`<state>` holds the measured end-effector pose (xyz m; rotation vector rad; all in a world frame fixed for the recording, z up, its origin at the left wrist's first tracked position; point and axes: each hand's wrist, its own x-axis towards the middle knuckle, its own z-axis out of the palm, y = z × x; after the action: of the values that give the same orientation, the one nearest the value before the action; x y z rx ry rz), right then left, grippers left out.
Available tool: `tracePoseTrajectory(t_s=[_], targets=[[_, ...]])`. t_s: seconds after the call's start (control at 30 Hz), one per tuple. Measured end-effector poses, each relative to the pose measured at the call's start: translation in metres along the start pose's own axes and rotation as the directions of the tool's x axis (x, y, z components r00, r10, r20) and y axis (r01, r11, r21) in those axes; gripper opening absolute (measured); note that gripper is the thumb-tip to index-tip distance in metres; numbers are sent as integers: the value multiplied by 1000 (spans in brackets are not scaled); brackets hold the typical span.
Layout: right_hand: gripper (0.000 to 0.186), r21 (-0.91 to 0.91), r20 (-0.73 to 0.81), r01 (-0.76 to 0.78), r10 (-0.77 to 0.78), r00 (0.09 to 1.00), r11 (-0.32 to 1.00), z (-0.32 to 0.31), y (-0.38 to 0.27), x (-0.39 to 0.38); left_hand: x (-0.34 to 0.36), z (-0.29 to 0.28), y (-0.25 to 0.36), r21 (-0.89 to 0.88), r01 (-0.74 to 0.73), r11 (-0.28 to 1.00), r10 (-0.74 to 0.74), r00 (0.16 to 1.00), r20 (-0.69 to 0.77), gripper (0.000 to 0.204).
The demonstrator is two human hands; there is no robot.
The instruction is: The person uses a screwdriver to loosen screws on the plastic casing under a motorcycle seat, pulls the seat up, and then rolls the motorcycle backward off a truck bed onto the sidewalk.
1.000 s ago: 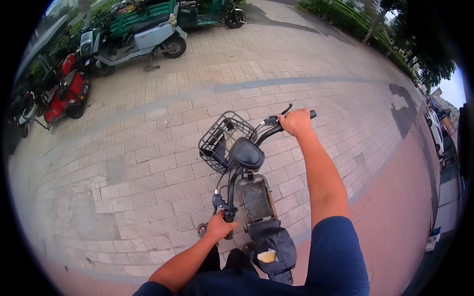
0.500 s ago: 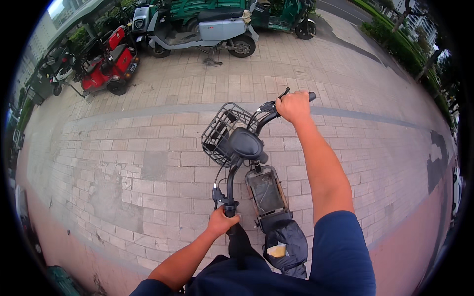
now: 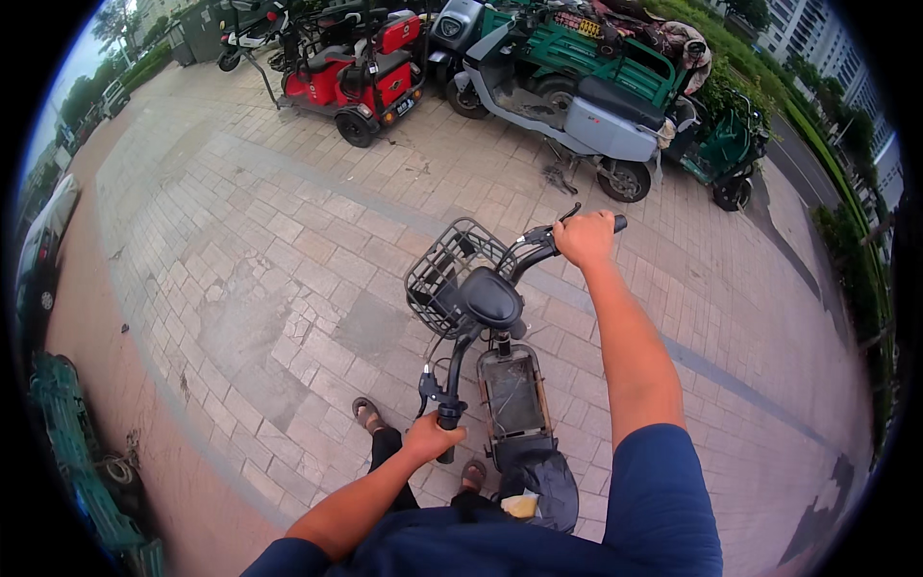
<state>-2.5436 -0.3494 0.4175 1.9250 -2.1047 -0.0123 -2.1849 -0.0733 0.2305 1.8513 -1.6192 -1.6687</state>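
I hold a small electric bike by both handlebar ends. My left hand (image 3: 432, 437) is closed around the left grip (image 3: 448, 416), below a black brake lever (image 3: 429, 386). My right hand (image 3: 584, 238) is closed around the right grip, near the other lever. A black wire basket (image 3: 435, 287) is on the front, beside the round dark dashboard (image 3: 490, 296). Below it is the rectangular footboard (image 3: 512, 392) and a black bag (image 3: 548, 489) with something yellow in it. My sandalled feet (image 3: 367, 414) are on the paving left of the bike.
Along the top stand a red three-wheeler (image 3: 345, 85), a grey-blue scooter (image 3: 611, 128) and green cargo trikes (image 3: 711, 151). At the left edge are a dark car (image 3: 37, 287) and a green vehicle (image 3: 65, 428). Hedges (image 3: 832, 226) line the right.
The view and bike have turned: the parked scooters have shifted right and the left-edge vehicles have come into sight. My feet now show left of the bike. Both hands stay on the grips.
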Motion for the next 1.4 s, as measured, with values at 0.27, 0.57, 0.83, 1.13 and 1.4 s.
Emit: tracePoseTrajectory(t_s=[0.27,0.57,0.83,1.13,1.4], targets=[[49,-11,23,92,-92,996,996,8,-160,166,89,-169,-5,64,17,998,-18,1000,16,68],[44,61,-58,209,-206,977,976,15,-363,339,168,-379,-18,81,63,995,-56,995,-77,69],[46,194,-115,259,-241,964,946,37,-502,524,262,-574,-5,54,75,996,-60,968,-243,68],[52,239,-34,308,-310,950,921,30,-721,707,354,-824,-31,-74,194,978,-207,897,-390,59],[60,270,19,443,-465,885,855,11,-939,836,418,-1020,-81,-215,220,951,-290,875,-389,53]])
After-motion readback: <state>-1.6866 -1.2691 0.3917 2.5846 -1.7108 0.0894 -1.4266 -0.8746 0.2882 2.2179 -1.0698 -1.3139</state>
